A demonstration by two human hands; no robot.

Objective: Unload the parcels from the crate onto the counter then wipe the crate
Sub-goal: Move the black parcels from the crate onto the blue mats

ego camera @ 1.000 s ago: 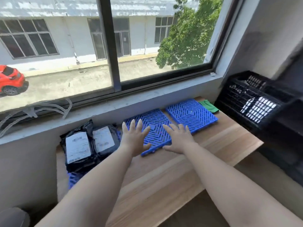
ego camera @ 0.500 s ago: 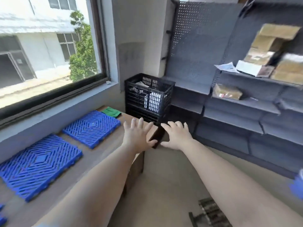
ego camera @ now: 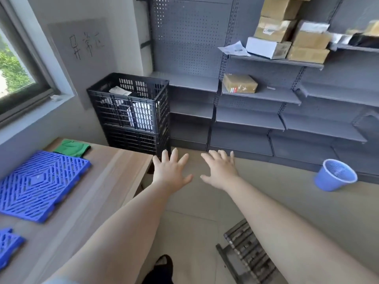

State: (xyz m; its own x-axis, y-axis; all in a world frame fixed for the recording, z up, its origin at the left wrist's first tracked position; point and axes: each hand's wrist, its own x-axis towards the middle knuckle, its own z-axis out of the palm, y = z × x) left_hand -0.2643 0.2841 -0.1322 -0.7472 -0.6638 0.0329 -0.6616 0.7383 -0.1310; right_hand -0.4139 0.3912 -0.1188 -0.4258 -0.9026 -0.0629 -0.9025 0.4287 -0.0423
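A black slatted crate (ego camera: 131,103) stands stacked on a second black crate in the corner, just past the end of the wooden counter (ego camera: 106,181). White-labelled parcels (ego camera: 141,114) show through its slats and at its open top. My left hand (ego camera: 171,173) and my right hand (ego camera: 220,172) are both stretched forward with fingers spread, empty, in the air in front of the crate stack and short of it. A folded green cloth (ego camera: 71,147) lies at the counter's far end.
Blue grid mats (ego camera: 39,183) lie on the counter. Grey metal shelving (ego camera: 256,95) with cardboard boxes fills the wall to the right. On the floor sit a blue bucket (ego camera: 335,177) and a dark metal rack (ego camera: 248,251). A window is at left.
My view has swung right, from the window and counter to the crate and shelves. Both hands have left the blue mats and now reach toward the crate, still empty.
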